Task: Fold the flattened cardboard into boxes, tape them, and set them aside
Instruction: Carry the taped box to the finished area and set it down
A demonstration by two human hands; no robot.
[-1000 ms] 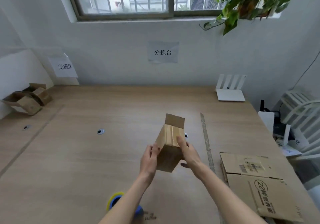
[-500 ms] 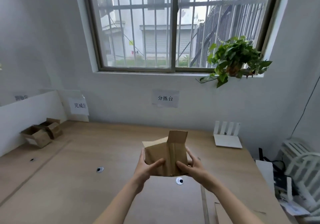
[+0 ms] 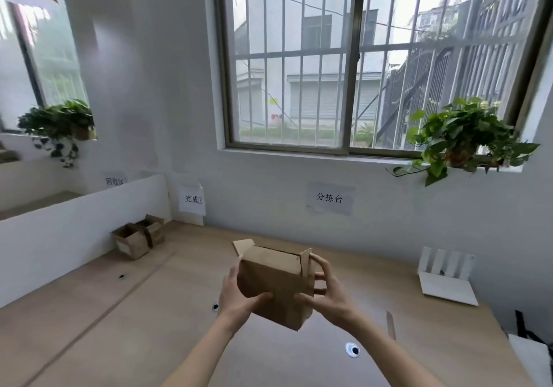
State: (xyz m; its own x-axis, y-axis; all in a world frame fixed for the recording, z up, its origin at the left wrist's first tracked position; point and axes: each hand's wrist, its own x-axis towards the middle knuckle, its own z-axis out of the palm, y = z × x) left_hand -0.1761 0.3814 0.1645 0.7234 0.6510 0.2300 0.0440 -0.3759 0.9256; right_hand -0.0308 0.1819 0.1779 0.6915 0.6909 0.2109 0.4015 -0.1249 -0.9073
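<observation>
A small brown cardboard box [image 3: 273, 282] is held in the air above the wooden table [image 3: 149, 311], tilted, with two short flaps sticking up at its far corners. My left hand [image 3: 236, 295] grips its left side, thumb across the front face. My right hand [image 3: 324, 294] clasps the right side, fingers curled around the edge. Two folded cardboard boxes [image 3: 139, 235] sit at the table's far left corner, below a paper sign [image 3: 191, 199] on the wall.
A low white partition [image 3: 59, 231] runs along the table's left side. A white router [image 3: 446, 279] stands at the far right. Cable grommets [image 3: 352, 350] are set in the tabletop. A potted plant [image 3: 460, 138] sits on the windowsill.
The camera has tilted up and turned left, hiding the flat cardboard stack and the tape roll. Both hands have lifted the box and turned it so a broad face points toward me.
</observation>
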